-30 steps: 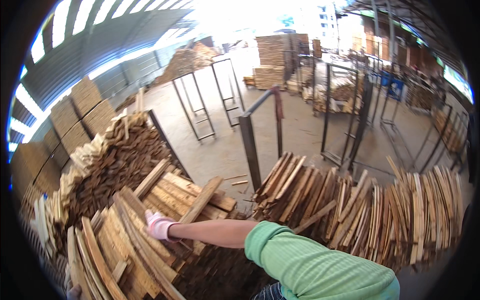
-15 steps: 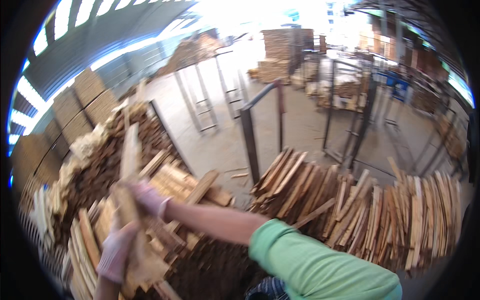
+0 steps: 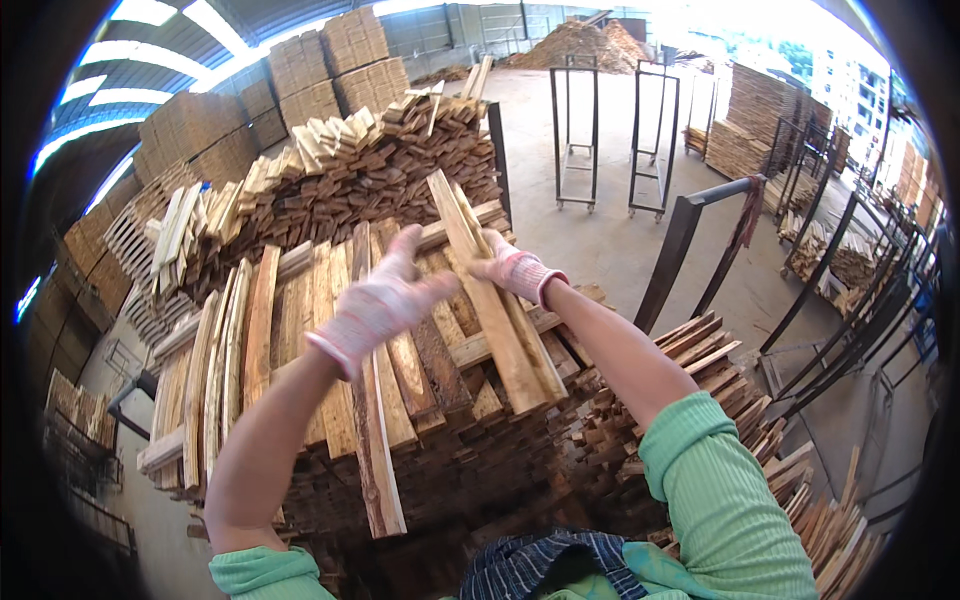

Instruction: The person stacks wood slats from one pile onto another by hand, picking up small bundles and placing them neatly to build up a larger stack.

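Observation:
Two long pale wooden boards (image 3: 500, 330) lie side by side at the right end of a stack of boards (image 3: 330, 290). My right hand (image 3: 515, 268), in a pale knitted glove, grips the right edge of these boards, its thumb on top. Some of its fingers are hidden behind the wood. Over the middle of the stack hovers my left hand (image 3: 385, 300), also gloved and slightly blurred, fingers spread, holding nothing. Below it, a narrow bark-edged board (image 3: 378, 465) juts out from the stack toward me.
A larger heap of brown wood pieces (image 3: 350, 185) stands beyond the stack. To the right are a dark metal frame (image 3: 668, 250) and loose slats (image 3: 715, 375). Wheeled racks (image 3: 575, 135) stand farther back on the concrete floor.
The view has swung left. Both hands were together on a board at the left; now they are apart, the left open above the stack and the right at the boards on its right end.

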### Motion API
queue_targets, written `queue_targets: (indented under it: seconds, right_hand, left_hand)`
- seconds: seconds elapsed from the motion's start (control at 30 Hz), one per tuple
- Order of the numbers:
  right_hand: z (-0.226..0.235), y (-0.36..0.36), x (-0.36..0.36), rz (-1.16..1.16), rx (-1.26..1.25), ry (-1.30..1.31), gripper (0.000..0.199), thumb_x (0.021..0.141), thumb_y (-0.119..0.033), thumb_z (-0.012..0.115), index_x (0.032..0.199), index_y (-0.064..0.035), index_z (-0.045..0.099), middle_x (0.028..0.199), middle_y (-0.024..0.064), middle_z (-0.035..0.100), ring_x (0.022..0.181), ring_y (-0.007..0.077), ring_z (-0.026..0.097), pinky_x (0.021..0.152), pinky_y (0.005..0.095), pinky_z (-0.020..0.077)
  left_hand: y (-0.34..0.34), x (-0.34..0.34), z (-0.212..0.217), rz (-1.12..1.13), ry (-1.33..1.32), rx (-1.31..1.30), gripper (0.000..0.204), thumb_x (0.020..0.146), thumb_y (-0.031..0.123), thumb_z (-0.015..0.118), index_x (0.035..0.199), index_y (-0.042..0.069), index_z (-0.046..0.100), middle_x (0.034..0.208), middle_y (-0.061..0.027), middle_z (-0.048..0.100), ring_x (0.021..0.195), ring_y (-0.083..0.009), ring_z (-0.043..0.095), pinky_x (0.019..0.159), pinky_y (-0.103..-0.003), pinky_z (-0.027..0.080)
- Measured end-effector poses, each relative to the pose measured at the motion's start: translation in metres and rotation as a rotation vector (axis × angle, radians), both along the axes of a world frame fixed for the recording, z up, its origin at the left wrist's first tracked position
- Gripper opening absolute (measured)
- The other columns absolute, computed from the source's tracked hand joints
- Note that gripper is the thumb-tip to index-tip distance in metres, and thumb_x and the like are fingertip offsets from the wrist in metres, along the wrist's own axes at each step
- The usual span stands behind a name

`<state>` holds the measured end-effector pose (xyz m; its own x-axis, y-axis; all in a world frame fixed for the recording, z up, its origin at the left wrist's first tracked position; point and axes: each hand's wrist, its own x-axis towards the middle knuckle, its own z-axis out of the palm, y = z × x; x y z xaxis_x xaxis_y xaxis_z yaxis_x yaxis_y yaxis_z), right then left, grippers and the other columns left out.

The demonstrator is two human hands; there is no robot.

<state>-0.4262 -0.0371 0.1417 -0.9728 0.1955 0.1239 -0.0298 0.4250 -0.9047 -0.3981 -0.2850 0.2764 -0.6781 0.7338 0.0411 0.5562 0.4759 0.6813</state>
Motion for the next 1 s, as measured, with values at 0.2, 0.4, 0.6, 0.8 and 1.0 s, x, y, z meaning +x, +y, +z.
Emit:
queue_targets:
  seconds: [0.2, 0.4, 0.6, 0.8, 1.0]
  right_hand:
    - [-0.023, 0.013, -0.02, -0.063, 0.214, -0.153, 0.093, 0.087, -0.045, 0.07, 0.158, -0.0045, 0.025, 0.149, 0.0288, 0.046, 0.136, 0.0397, 0.048, 0.112, 0.0423, 0.0399]
    - [-0.01, 0.005, -0.01, -0.001, -0.136, -0.301, 0.083, 0.086, -0.052, 0.074, 0.142, 0.0049, 0.049, 0.138, 0.0226, 0.059, 0.125, 0.0306, 0.057, 0.105, 0.039, 0.0455]
    - [0.005, -0.003, -0.013, -0.042, -0.039, -0.309, 0.07, 0.077, -0.035, 0.078, 0.128, 0.0059, 0.054, 0.117, 0.0229, 0.067, 0.107, 0.0316, 0.066, 0.089, 0.0409, 0.0541]
    - [0.099, -0.065, 0.006, -0.063, 0.315, -0.197, 0.067, 0.083, -0.034, 0.073, 0.128, 0.0051, 0.045, 0.117, 0.028, 0.064, 0.104, 0.0341, 0.067, 0.087, 0.0401, 0.0546]
    - [0.088, -0.189, -0.014, 0.174, 0.554, -0.285, 0.074, 0.086, -0.043, 0.068, 0.139, 0.0029, 0.042, 0.107, 0.027, 0.066, 0.092, 0.0355, 0.069, 0.08, 0.041, 0.0576]
  left_hand:
    - [-0.105, -0.014, 0.02, 0.417, -0.044, -0.129, 0.071, 0.098, 0.036, 0.063, 0.153, 0.001, 0.035, 0.128, -0.0209, 0.059, 0.102, -0.0245, 0.063, 0.091, -0.037, 0.054]
    - [-0.222, -0.012, 0.016, 0.677, 0.12, 0.1, 0.053, 0.094, 0.027, 0.07, 0.14, 0.005, 0.054, 0.104, -0.0056, 0.065, 0.09, -0.0136, 0.06, 0.079, -0.028, 0.052]
    - [-0.276, -0.008, 0.04, 0.656, 0.254, -0.127, 0.058, 0.095, 0.031, 0.067, 0.141, 0.0, 0.05, 0.119, -0.0133, 0.066, 0.098, -0.0173, 0.062, 0.089, -0.031, 0.051]
    - [-0.303, 0.001, 0.058, 0.861, 0.325, -0.372, 0.067, 0.092, 0.046, 0.064, 0.143, 0.005, 0.05, 0.13, -0.0216, 0.065, 0.121, -0.0356, 0.062, 0.103, -0.04, 0.047]
    - [-0.34, 0.011, 0.019, 0.775, 0.149, -0.535, 0.08, 0.09, 0.056, 0.056, 0.143, -0.003, 0.049, 0.141, -0.0274, 0.056, 0.131, -0.0365, 0.054, 0.112, -0.041, 0.041]
